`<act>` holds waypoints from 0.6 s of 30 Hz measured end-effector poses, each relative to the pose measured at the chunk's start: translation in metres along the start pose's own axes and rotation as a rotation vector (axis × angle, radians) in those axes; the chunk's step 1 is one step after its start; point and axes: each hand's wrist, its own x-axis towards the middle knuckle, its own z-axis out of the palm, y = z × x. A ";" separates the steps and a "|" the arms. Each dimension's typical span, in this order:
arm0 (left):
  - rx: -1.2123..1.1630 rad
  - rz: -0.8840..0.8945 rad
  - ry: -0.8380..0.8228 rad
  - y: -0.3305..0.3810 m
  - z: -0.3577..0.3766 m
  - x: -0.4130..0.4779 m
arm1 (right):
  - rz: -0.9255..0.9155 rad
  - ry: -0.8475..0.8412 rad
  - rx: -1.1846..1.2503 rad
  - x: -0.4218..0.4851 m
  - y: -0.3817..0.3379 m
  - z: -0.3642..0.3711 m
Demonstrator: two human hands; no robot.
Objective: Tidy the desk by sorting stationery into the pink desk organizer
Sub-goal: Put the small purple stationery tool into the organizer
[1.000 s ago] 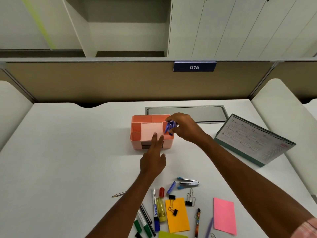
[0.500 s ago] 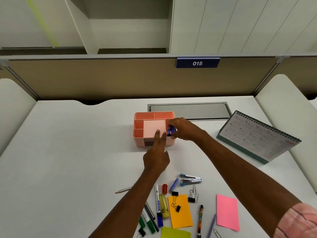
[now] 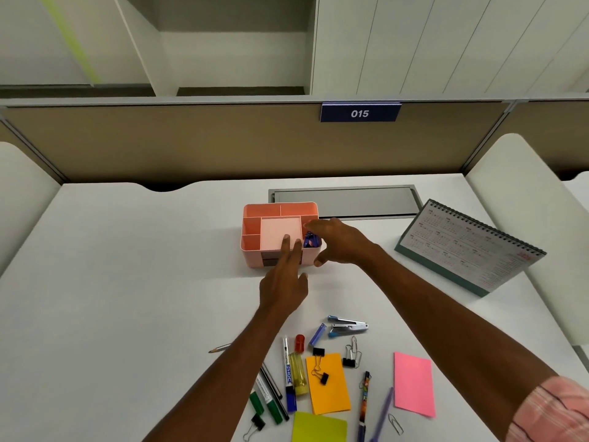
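The pink desk organizer (image 3: 255, 215) stands mid-desk with several compartments. A blue-purple item (image 3: 310, 240) lies in its front right compartment. My right hand (image 3: 342, 240) hovers just right of that compartment with fingers spread and holds nothing. My left hand (image 3: 283, 282) has straight fingers resting against the organizer's front edge. Loose stationery lies near me: a blue stapler (image 3: 347, 325), markers (image 3: 289, 371), binder clips (image 3: 320, 374), an orange note pad (image 3: 328, 384), a pink note pad (image 3: 413, 384) and a yellow-green one (image 3: 318, 427).
A desk calendar (image 3: 471, 247) stands at the right. A grey cable hatch (image 3: 344, 200) lies behind the organizer. A pencil (image 3: 220, 347), pens (image 3: 365, 400) and paper clips (image 3: 395, 424) sit among the stationery. A brown partition (image 3: 191, 138) closes the desk's far side.
My right hand lowered the blue-purple item into the organizer's front right compartment, let it go and opened. My left hand stayed at the organizer's front.
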 end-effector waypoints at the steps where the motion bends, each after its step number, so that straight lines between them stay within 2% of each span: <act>1: -0.025 0.014 0.031 0.000 0.000 -0.001 | 0.003 0.012 0.009 -0.003 0.000 0.000; 5: -0.142 0.032 0.141 0.011 -0.009 -0.010 | 0.011 0.118 0.079 -0.017 0.002 0.001; 7: -0.193 0.014 0.136 0.019 -0.013 -0.022 | 0.009 0.181 0.127 -0.027 0.004 0.006; 11: -0.286 -0.036 0.012 0.030 -0.008 -0.053 | 0.032 0.222 0.253 -0.057 0.008 0.027; 15: -0.411 -0.021 -0.133 0.037 0.004 -0.079 | 0.025 0.193 0.375 -0.096 0.014 0.062; 18: -0.475 -0.046 -0.179 0.036 0.018 -0.098 | 0.032 0.178 0.416 -0.127 0.025 0.094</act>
